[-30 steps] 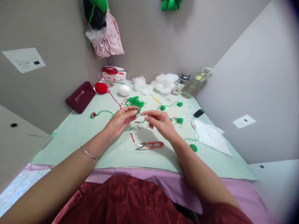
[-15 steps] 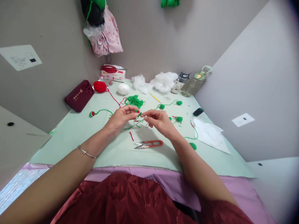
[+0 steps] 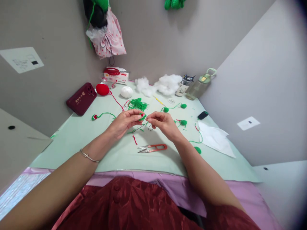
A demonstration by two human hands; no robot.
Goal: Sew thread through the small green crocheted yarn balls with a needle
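Note:
A small green, red and white crocheted piece (image 3: pixel 143 117) is pinched in my left hand (image 3: pixel 126 121), above the middle of the table. My right hand (image 3: pixel 163 124) is closed just right of it, thumb and index finger pressed together; whatever they pinch is too small to name. A thin dark cord loop hangs below those fingers. Orange-handled thread snips (image 3: pixel 153 148) lie in front of both hands. Behind them sits a tangle of green yarn (image 3: pixel 137 104), and short yarn scraps are scattered beneath.
A maroon phone (image 3: pixel 82 98), a red yarn ball (image 3: pixel 102 89) and a white ball (image 3: pixel 126 92) stand at left. White stuffing (image 3: pixel 168 84), a pen cup (image 3: pixel 182 88) and a bottle (image 3: pixel 199 87) line the back. Several small green pieces and white paper (image 3: pixel 216 137) lie right.
The crocheted piece has turned and shows more of its green and white edge. My right fingertips have drawn slightly away, and the thin metallic thing between the hands no longer shows.

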